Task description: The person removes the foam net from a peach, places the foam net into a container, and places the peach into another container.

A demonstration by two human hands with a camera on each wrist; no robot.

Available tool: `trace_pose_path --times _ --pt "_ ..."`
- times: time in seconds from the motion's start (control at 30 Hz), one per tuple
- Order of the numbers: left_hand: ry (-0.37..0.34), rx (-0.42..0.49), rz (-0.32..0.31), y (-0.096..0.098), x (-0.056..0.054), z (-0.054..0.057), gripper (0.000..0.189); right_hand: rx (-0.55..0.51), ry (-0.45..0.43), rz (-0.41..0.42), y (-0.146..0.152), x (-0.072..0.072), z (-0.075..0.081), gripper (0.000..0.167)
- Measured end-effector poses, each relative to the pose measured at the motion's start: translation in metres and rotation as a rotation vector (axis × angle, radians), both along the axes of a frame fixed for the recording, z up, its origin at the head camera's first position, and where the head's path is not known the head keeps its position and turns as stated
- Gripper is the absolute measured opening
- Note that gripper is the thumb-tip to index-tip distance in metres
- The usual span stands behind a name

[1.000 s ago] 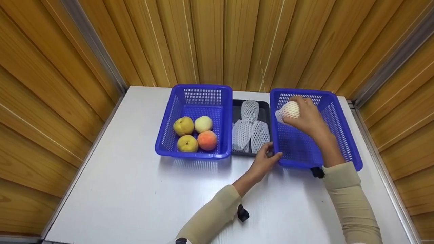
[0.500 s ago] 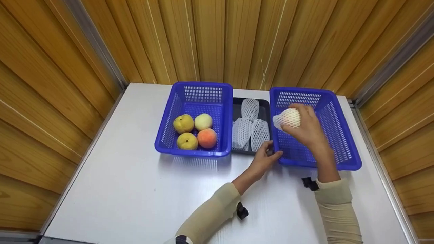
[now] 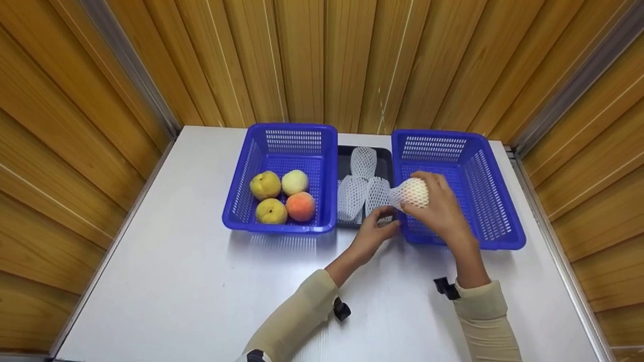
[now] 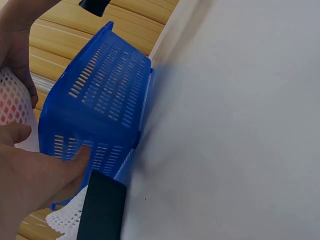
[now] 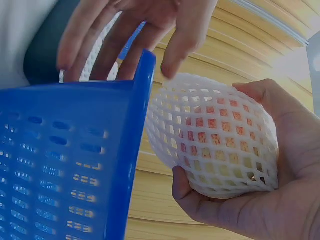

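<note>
My right hand (image 3: 443, 211) grips a peach in a white foam net sleeve (image 3: 415, 193), holding it over the left side of the right blue basket (image 3: 463, 245). Red and pale yellow skin shows through the mesh in the right wrist view, and the sleeve's loose end points toward my left hand (image 3: 371, 237). That left hand has its thumb and fingers spread apart with nothing between them, at the basket's front left corner and the black tray's (image 3: 344, 160) front edge. Several white foam net sleeves (image 3: 352, 197) lie in the tray.
The left blue basket (image 3: 279, 229) holds several loose fruits: two yellow ones (image 3: 271, 211), a pale one (image 3: 295, 182) and an orange-red peach (image 3: 301, 206). The tray stands between both baskets on a white table (image 3: 171, 271). Wood-patterned panels (image 3: 292, 60) enclose the back and sides.
My right hand has brought the netted peach left and toward me, from over the right basket's middle to its left rim. My left hand has drawn slightly left, off the basket's corner.
</note>
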State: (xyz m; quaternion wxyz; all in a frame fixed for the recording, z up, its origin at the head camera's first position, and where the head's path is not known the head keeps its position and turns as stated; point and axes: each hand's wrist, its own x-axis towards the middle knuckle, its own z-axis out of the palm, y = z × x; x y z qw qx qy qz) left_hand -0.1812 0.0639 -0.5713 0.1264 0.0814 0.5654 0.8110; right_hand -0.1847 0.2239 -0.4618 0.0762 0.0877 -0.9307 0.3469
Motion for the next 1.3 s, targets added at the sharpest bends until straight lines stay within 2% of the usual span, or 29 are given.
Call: trace_pose_path --times 0.2,0.47,0.53,0.67,0.87,1.1,1.3 --pt "0.033 -0.049 -0.031 -0.029 0.008 0.005 0.048 -0.002 -0.006 0.019 -0.009 0.011 -0.007 0.066" --pt "0.236 -0.271 -0.045 -0.069 0.02 0.008 0.043 0.019 0.027 0.091 -0.029 0.018 -0.012 0.069" --pt "0.266 -0.327 -0.044 -0.08 0.024 0.008 0.043 0.032 0.041 0.112 -0.034 0.02 -0.013 0.069" --pt "0.282 -0.424 -0.062 -0.099 0.037 0.008 0.042 0.05 0.061 0.144 -0.042 0.028 -0.016 0.067" --pt "0.319 -0.536 -0.137 -0.116 0.056 0.005 0.043 0.059 0.073 0.195 -0.055 0.04 -0.024 0.064" --pt "0.362 -0.623 -0.157 -0.13 0.064 0.002 0.04 0.117 0.107 0.271 -0.069 0.047 -0.038 0.063" --pt "0.384 -0.671 -0.15 -0.139 0.07 -0.007 0.038 0.231 0.047 0.291 -0.073 0.054 -0.056 0.067"
